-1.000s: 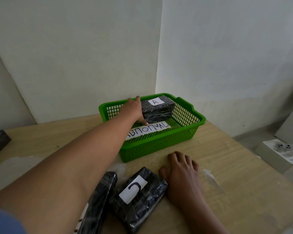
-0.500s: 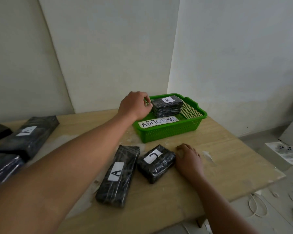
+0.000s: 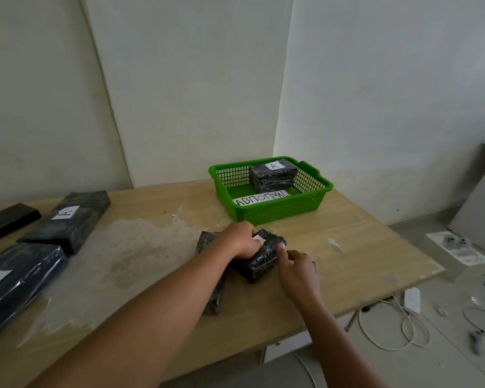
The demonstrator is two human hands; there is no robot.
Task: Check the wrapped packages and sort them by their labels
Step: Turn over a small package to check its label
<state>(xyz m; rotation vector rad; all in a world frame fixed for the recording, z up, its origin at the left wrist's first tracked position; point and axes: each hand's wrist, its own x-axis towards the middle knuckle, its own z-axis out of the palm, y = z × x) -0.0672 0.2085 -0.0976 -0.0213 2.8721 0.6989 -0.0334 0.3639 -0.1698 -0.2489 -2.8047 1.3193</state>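
Note:
A small black wrapped package [image 3: 263, 259] lies on the wooden table [image 3: 361, 247] in front of the green basket [image 3: 277, 215]. My left hand [image 3: 242, 242] grips it from the top left and covers most of its white label. My right hand [image 3: 298, 268] holds its right end with thumb and fingers. A long black package [image 3: 212, 299] lies beside it, largely hidden under my left forearm. Inside the basket sit a black package labelled A [image 3: 272, 176] and a handwritten paper sign [image 3: 261, 198].
At the table's left lie a long package labelled A [image 3: 67, 219], a dark one labelled B [image 3: 17, 281] and a flat black one [image 3: 10, 219]. The table's right edge drops to a floor with white cables [image 3: 389, 326] and a white box [image 3: 457, 253].
My left hand came back from the basket, leaving the A package there, and now grips the small package. My right hand moved from the tabletop onto that package's end.

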